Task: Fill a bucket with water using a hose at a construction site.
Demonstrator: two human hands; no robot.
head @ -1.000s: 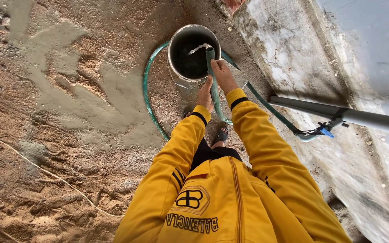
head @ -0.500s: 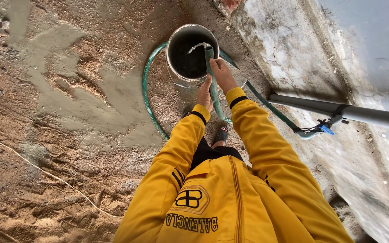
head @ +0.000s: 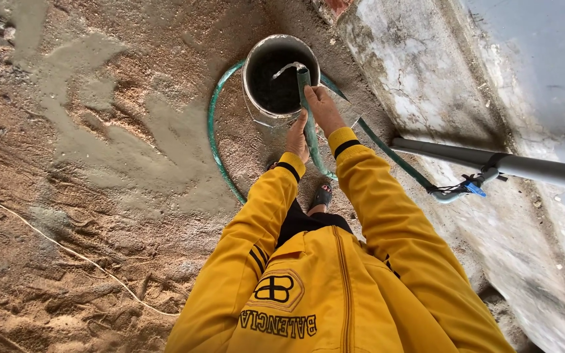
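Green hose [head: 307,104] stays gripped by both hands over bucket [head: 256,62].

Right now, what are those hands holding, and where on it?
Both hold the green hose: the right hand near its spouting end over the bucket, the left hand just below on the same stretch.

Right hand [head: 324,110] and left hand [head: 297,136] hold a green hose [head: 307,98] pouring water into a bucket [head: 280,78]
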